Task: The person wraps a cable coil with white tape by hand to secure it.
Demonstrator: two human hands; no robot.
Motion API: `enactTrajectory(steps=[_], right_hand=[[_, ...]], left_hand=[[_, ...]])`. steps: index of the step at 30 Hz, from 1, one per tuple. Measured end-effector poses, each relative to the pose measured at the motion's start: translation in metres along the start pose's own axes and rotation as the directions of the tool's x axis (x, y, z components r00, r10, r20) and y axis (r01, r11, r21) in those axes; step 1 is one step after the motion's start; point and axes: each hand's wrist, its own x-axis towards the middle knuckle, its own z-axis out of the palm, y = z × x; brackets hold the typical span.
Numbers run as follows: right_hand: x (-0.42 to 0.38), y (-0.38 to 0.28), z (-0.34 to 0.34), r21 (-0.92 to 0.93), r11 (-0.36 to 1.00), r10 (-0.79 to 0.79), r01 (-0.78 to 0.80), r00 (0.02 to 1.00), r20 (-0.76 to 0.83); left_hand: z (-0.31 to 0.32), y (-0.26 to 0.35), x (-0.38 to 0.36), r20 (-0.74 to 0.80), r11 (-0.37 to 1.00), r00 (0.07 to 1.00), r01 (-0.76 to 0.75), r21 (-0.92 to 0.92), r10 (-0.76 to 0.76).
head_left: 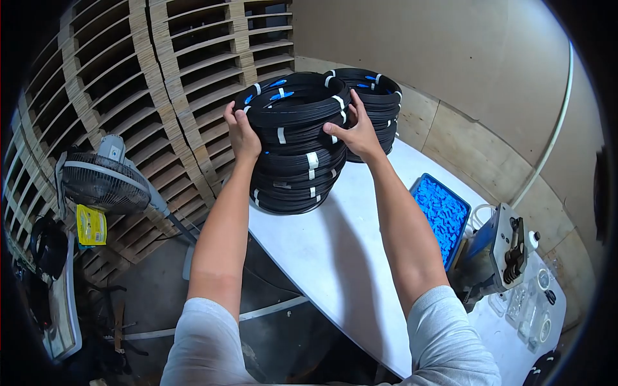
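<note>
A tall stack of black cable coils [293,161] stands at the far end of the white table, tied at intervals with white tape. Blue connectors [281,94] show inside the ring of the top coil [290,118]. My left hand [244,136] clasps that coil's left side, fingers round the outside. On its right side my right hand [360,134] presses in, thumb toward me and fingers up along the rim. Both hands hold it between them on the stack. Right behind stands a second stack of black coils [380,109].
The white table [302,257] carries a blue tray [465,241] of small blue parts, a metal bench press [499,251] and clear plastic packs [528,309] on the right. Wooden pallets [154,83] rise at the left, behind a standing fan [103,180].
</note>
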Motion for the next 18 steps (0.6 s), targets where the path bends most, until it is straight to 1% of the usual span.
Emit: enactTrajectory(steps=[1,2,3,4,5,6,8,9,10,12,13,17,18], right_hand=[[0.001,0.004,-0.006,0.047,0.998,-0.046,0.044,0.998,0.053],[0.003,0.009,-0.008,0.047,0.998,-0.049,0.046,0.997,0.053],[0.004,0.01,-0.008,0.186,0.98,0.078,-0.075,0.997,-0.007],[0.005,0.01,-0.006,0.328,0.927,0.211,-0.184,0.976,-0.048],[0.008,0.021,0.005,0.293,0.94,0.229,-0.174,0.959,-0.166],[0.01,0.031,0.008,0.299,0.938,0.231,-0.175,0.959,-0.164],[0.012,0.043,0.012,0.101,0.972,0.225,-0.212,0.965,-0.138],[0.01,0.039,0.015,0.066,0.975,0.219,-0.21,0.958,-0.185],[0.008,0.033,0.015,0.068,0.976,0.217,-0.208,0.959,-0.182],[0.0,0.023,0.007,-0.095,0.965,0.22,-0.243,0.954,-0.205],[-0.003,0.019,0.006,-0.11,0.963,0.213,-0.245,0.946,-0.245],[-0.005,0.016,-0.001,-0.086,0.962,0.238,-0.26,0.949,-0.207],[-0.005,0.019,-0.002,-0.07,0.964,0.237,-0.256,0.949,-0.208]], left_hand=[[0.001,-0.004,0.002,0.0,0.996,0.999,0.054,-0.066,-0.054],[0.002,-0.01,0.003,-0.001,0.996,0.999,0.052,-0.066,-0.052],[0.004,-0.01,0.005,-0.089,0.99,0.991,0.089,-0.106,-0.099],[0.004,-0.011,0.007,-0.174,0.981,0.974,0.123,-0.148,-0.148],[0.005,-0.011,0.005,-0.178,0.933,0.924,0.302,-0.197,-0.337],[0.006,-0.023,0.008,-0.179,0.934,0.925,0.301,-0.192,-0.335],[0.008,-0.058,0.018,-0.004,0.845,0.926,0.342,-0.412,-0.376],[0.007,-0.056,0.016,0.034,0.805,0.91,0.382,-0.454,-0.413],[0.002,-0.055,0.015,0.031,0.807,0.911,0.378,-0.454,-0.41],[-0.004,-0.054,0.012,0.215,0.607,0.868,0.472,-0.639,-0.448],[-0.003,-0.054,0.012,0.178,0.586,0.862,0.461,-0.667,-0.475],[-0.006,-0.048,0.007,0.174,0.579,0.867,0.448,-0.681,-0.467],[-0.005,-0.049,0.007,0.132,0.599,0.866,0.436,-0.671,-0.482]])
